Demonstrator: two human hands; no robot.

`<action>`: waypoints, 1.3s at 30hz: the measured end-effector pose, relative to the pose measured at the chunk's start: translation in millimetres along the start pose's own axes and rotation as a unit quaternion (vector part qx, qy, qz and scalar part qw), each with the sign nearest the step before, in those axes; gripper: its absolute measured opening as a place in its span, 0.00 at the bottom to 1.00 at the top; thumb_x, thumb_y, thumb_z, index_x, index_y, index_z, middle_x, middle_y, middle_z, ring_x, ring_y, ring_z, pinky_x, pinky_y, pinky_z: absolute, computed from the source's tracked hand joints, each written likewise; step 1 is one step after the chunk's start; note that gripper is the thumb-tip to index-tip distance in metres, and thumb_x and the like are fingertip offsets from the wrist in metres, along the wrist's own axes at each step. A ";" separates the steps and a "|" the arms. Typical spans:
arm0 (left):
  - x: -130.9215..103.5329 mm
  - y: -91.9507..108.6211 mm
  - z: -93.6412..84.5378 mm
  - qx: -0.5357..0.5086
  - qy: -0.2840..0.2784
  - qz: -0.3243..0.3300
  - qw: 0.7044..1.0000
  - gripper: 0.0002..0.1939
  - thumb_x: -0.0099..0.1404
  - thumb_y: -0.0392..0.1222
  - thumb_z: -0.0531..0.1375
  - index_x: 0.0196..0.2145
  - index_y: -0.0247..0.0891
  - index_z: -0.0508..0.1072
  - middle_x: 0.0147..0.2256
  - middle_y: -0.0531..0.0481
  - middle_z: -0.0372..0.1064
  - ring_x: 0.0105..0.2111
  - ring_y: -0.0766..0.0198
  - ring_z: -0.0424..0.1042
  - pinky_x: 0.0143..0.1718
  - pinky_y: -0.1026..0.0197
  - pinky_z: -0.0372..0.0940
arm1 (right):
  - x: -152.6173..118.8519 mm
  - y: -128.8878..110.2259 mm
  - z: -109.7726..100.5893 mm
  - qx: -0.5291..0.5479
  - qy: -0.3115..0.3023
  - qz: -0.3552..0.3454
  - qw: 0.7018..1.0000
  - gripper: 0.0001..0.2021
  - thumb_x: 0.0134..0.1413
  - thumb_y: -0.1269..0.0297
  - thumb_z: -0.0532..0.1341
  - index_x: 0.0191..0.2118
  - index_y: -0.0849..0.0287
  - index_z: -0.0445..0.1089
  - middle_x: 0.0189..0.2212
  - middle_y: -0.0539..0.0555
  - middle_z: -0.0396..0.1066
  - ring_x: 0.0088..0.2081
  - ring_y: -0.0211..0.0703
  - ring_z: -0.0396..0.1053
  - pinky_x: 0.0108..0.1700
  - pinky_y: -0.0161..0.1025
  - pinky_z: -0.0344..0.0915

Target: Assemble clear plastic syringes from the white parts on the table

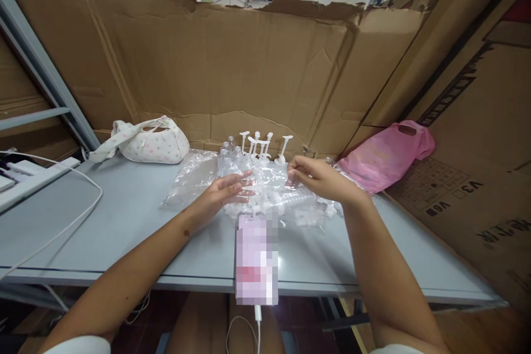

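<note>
My left hand is open, its fingers apart over the left side of a heap of small white plastic parts and clear plastic bags. My right hand hovers at the heap's right side, with fingers curled and pressed together; whatever they hold, if anything, is hidden. Behind the hands stand several white plastic pieces with thin stems and flat tops. Several small clear bottles are grouped just beyond my left fingertips. A flat clear bag lies left of them.
A phone with a cable plugged in lies at the front edge of the grey table. A flowered white bag sits back left, a pink plastic bag back right. Cardboard walls the back; a power strip is far left.
</note>
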State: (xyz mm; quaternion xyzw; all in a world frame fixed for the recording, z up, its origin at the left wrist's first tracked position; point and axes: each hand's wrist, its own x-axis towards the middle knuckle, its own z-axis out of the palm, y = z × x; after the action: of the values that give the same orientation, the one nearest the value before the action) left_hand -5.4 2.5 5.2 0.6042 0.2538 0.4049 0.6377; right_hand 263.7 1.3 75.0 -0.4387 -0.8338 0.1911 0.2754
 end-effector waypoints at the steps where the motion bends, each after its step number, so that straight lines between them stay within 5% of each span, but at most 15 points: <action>1: 0.6 0.3 0.3 -0.006 -0.003 -0.017 1.000 0.23 0.61 0.52 0.61 0.53 0.44 0.71 0.56 0.41 0.66 0.49 0.50 0.72 0.51 0.47 0.64 | 2.7 -1.9 3.8 -0.004 -0.009 -0.006 1.000 0.07 0.59 0.59 0.53 0.32 0.54 0.61 0.27 0.51 0.74 0.31 0.42 0.72 0.32 0.38 0.64; 5: 3.2 2.6 1.2 -0.017 0.022 -0.056 0.998 0.21 0.63 0.55 0.58 0.50 0.44 0.74 0.50 0.41 0.72 0.43 0.54 0.75 0.46 0.50 0.66 | 11.6 -0.5 14.6 -0.019 0.004 -0.027 0.999 0.06 0.60 0.61 0.52 0.32 0.54 0.62 0.28 0.51 0.73 0.31 0.43 0.71 0.32 0.39 0.64; 9: 3.4 3.5 0.8 -0.023 0.042 -0.040 0.998 0.24 0.64 0.57 0.57 0.52 0.41 0.72 0.50 0.40 0.72 0.42 0.54 0.75 0.47 0.50 0.65 | 15.9 9.7 22.6 -0.027 0.092 -0.052 0.994 0.08 0.60 0.58 0.55 0.38 0.54 0.66 0.38 0.54 0.74 0.42 0.48 0.71 0.43 0.45 0.65; 16: 1.5 2.8 -2.1 -0.028 0.044 0.010 0.999 0.23 0.66 0.57 0.53 0.53 0.45 0.71 0.52 0.42 0.71 0.46 0.53 0.74 0.49 0.48 0.65 | 6.3 32.5 21.1 0.139 0.246 -0.033 0.959 0.30 0.49 0.46 0.63 0.57 0.46 0.57 0.60 0.56 0.59 0.61 0.52 0.57 0.58 0.49 0.59; 21: 1.4 3.9 -2.8 -0.075 0.070 0.015 0.995 0.24 0.66 0.58 0.52 0.55 0.46 0.67 0.54 0.44 0.69 0.48 0.53 0.72 0.51 0.46 0.65 | -5.1 44.5 22.9 0.362 0.086 0.051 0.927 0.42 0.39 0.35 0.63 0.60 0.46 0.54 0.53 0.57 0.68 0.53 0.53 0.68 0.47 0.46 0.68; 24: 2.5 2.9 -4.2 -0.084 0.075 0.001 0.994 0.24 0.67 0.58 0.51 0.56 0.46 0.66 0.55 0.44 0.68 0.49 0.53 0.72 0.51 0.47 0.65 | -4.8 46.9 36.8 0.445 0.004 0.092 0.891 0.38 0.35 0.39 0.67 0.53 0.50 0.61 0.44 0.56 0.74 0.43 0.53 0.74 0.41 0.46 0.70; 31: 6.3 -1.5 -2.7 0.056 0.156 0.051 0.985 0.28 0.63 0.54 0.57 0.57 0.42 0.61 0.52 0.39 0.67 0.41 0.58 0.74 0.43 0.52 0.69 | -3.0 45.9 47.6 0.511 0.065 0.135 0.847 0.19 0.40 0.57 0.71 0.38 0.54 0.67 0.33 0.51 0.77 0.31 0.46 0.76 0.33 0.40 0.71; 35: 6.5 -8.6 -3.2 0.263 0.227 0.161 0.924 0.38 0.59 0.48 0.64 0.61 0.47 0.51 0.54 0.40 0.62 0.41 0.61 0.71 0.42 0.54 0.69 | -5.5 47.3 42.2 0.527 0.135 0.144 0.827 0.14 0.44 0.58 0.69 0.37 0.53 0.68 0.38 0.49 0.76 0.35 0.44 0.77 0.35 0.39 0.73; 39: 3.1 -10.4 -5.7 0.497 0.245 0.282 0.783 0.33 0.59 0.44 0.64 0.60 0.48 0.57 0.58 0.41 0.57 0.52 0.55 0.65 0.49 0.51 0.66 | -5.1 47.1 42.8 0.533 0.179 0.170 0.809 0.12 0.45 0.59 0.69 0.36 0.53 0.69 0.37 0.48 0.77 0.35 0.43 0.77 0.34 0.37 0.74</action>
State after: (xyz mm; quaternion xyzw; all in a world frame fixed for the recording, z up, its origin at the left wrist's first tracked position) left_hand -6.1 8.8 -5.3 0.7623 0.3859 0.5192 0.0228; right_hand 268.7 19.3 13.9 -0.3845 -0.4490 0.5670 0.5736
